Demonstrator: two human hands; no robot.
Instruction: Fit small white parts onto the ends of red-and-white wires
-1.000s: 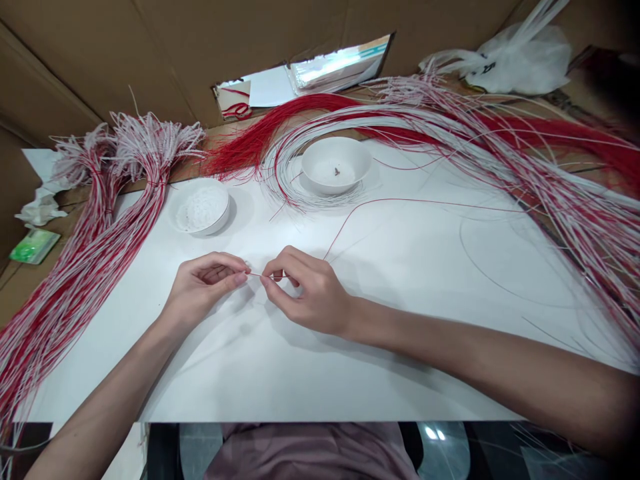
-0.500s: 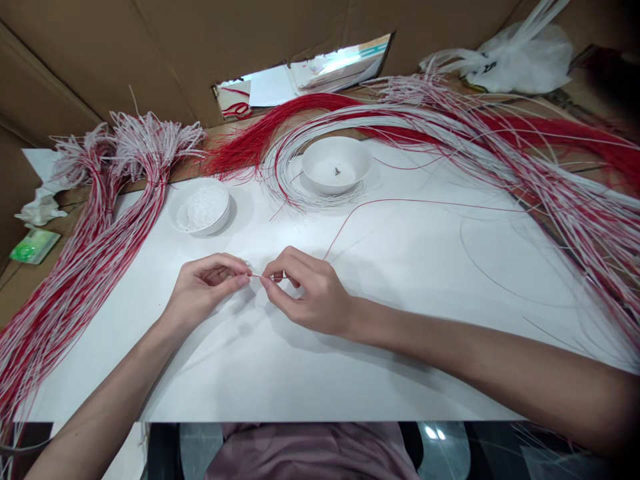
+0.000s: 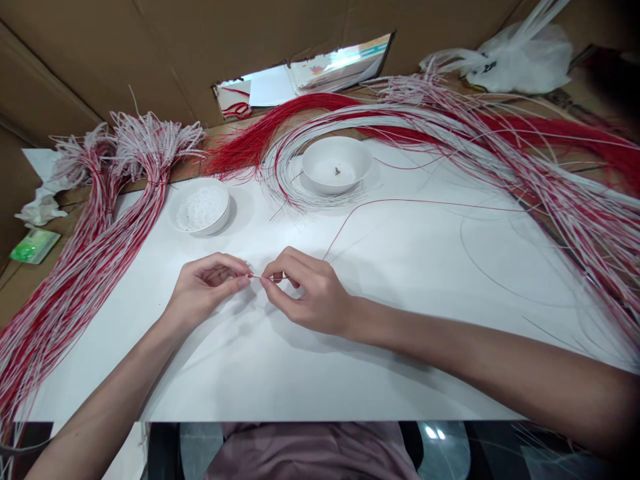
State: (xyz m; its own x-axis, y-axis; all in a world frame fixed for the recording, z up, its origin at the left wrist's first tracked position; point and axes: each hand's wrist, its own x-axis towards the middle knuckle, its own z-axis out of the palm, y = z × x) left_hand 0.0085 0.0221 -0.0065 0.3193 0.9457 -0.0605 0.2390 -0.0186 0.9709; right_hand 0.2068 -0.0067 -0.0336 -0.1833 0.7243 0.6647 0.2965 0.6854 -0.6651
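Observation:
Over the white tabletop (image 3: 300,373), my left hand (image 3: 210,283) pinches thin red and white wires between thumb and forefinger. Close beside it on the right, my right hand (image 3: 307,287) pinches the same strands, and a short stretch shows between the two sets of fingertips. From behind my right hand a long red wire (image 3: 380,201) curves up and runs off to the right. Whether a small part sits in my left fingertips is too fine to make out. Beyond my left hand stands a white bowl (image 3: 225,212) holding small white pieces (image 3: 201,207).
A second white bowl (image 3: 320,160) with a few dark bits rests on coiled white wires (image 3: 285,187). Red and white wire bundles (image 3: 125,227) lie at left, more bundles (image 3: 530,167) at right. Behind are a cardboard wall (image 3: 165,60), a plastic bag (image 3: 525,60) and a green packet (image 3: 35,246).
Both hands stay almost in place. The short stretch of wire between my fingertips has shifted very slightly.

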